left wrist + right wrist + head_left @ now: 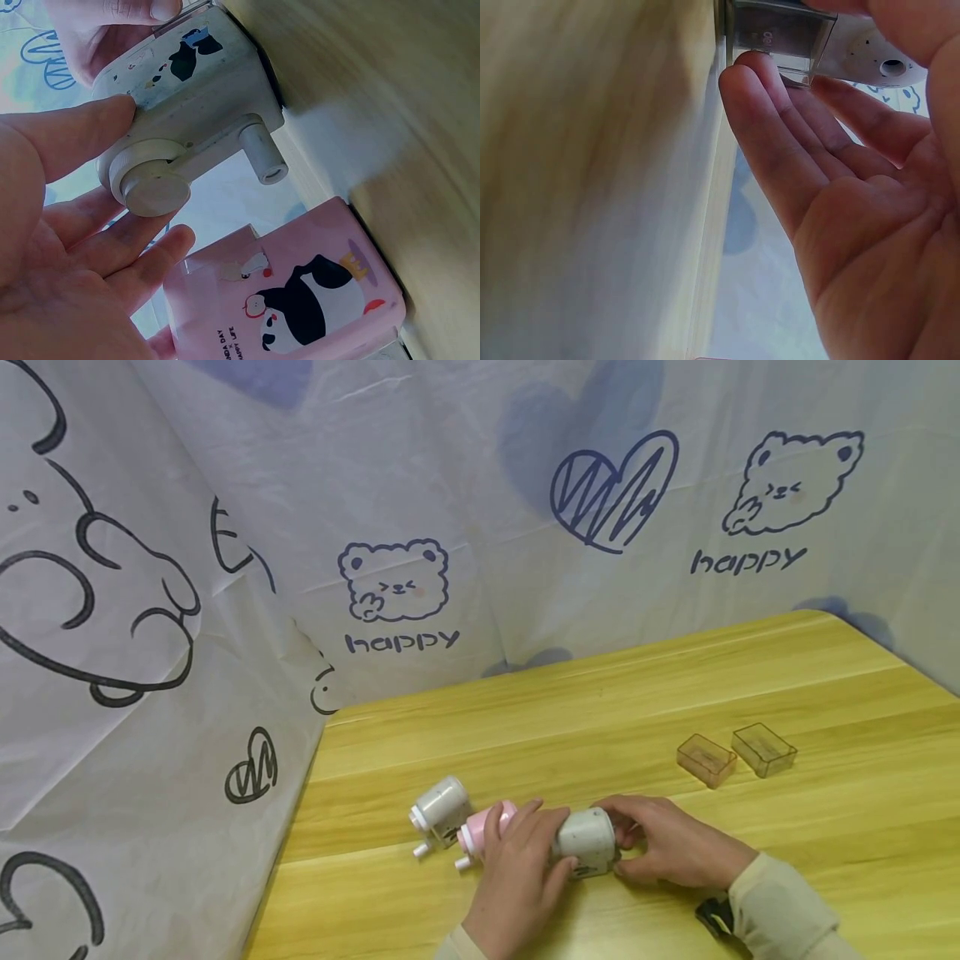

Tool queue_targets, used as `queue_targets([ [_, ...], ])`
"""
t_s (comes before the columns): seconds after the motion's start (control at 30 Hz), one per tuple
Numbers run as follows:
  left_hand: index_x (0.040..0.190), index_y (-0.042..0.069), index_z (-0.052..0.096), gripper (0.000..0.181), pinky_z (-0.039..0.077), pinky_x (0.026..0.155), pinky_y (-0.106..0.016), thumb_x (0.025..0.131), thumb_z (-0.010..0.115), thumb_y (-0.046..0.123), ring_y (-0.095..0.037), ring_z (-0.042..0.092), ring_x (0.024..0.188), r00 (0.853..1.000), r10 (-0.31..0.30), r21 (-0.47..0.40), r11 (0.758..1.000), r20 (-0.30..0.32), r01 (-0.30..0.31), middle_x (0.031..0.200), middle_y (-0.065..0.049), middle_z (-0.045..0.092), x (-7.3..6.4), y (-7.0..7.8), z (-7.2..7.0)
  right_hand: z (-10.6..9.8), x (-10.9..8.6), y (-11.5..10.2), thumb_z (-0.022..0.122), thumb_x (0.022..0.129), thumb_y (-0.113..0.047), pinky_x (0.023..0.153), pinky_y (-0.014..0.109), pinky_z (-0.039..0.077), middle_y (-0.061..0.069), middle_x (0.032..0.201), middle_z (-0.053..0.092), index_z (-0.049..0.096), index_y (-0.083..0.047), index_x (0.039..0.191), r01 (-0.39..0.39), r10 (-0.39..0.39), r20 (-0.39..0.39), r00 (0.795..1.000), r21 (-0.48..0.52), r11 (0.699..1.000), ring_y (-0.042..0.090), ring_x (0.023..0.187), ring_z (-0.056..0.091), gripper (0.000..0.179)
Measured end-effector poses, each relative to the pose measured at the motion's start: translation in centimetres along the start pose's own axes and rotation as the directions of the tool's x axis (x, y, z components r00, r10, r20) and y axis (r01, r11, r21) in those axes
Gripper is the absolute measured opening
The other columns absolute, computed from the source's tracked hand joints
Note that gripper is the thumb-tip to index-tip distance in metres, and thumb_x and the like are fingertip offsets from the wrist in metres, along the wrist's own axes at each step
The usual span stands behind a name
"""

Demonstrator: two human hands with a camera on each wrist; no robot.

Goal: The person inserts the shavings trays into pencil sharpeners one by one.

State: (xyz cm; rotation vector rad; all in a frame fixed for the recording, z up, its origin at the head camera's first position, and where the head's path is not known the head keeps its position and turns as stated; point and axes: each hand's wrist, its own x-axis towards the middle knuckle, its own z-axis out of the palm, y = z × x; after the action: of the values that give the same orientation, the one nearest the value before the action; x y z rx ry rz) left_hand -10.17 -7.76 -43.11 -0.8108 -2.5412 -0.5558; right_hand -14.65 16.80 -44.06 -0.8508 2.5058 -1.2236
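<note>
A grey-white crank pencil sharpener (587, 832) lies between the two hands near the table's front. My left hand (521, 868) holds its crank end, thumb on the panda-stickered side and fingers around the far side. The crank handle (264, 154) points out beside the knob in the left wrist view. At the opposite end, my right hand (675, 850) grips around the clear drawer (776, 37), fingertips against it, the pencil hole visible beside it. A pink pencil sharpener (300, 292) stands just left of the held one, partly covered by the left hand in the head view.
Another white pencil sharpener (442, 802) stands left of the pink one. Two see-through drawers, one orange-brown (705, 762) and one greyish (763, 750), lie apart at the right of the wood-grain table (570, 743). A printed cloth (495, 602) hangs behind and at the left.
</note>
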Motion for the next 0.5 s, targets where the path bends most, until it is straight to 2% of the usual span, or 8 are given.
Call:
queue_targets([
  [0.5, 0.133, 0.011, 0.064, 0.050, 0.030, 0.112, -0.063, 0.088, 0.080, 0.026, -0.024, 0.058, 0.130, 1.000, -0.005, -0.009, 1.000, 0.004, 0.005, 0.129, -0.002, 0.070, -0.01, 0.04, -0.13, 0.02, 0.04, -0.16, 0.084, 0.081, -0.012, 0.082, 0.028, 0.058, -0.001, 0.110, 0.066, 0.054, 0.003, 0.141, -0.002, 0.002, 0.006, 1.000, 0.006, 1.000, 0.008, 0.094, 0.064, 0.069],
])
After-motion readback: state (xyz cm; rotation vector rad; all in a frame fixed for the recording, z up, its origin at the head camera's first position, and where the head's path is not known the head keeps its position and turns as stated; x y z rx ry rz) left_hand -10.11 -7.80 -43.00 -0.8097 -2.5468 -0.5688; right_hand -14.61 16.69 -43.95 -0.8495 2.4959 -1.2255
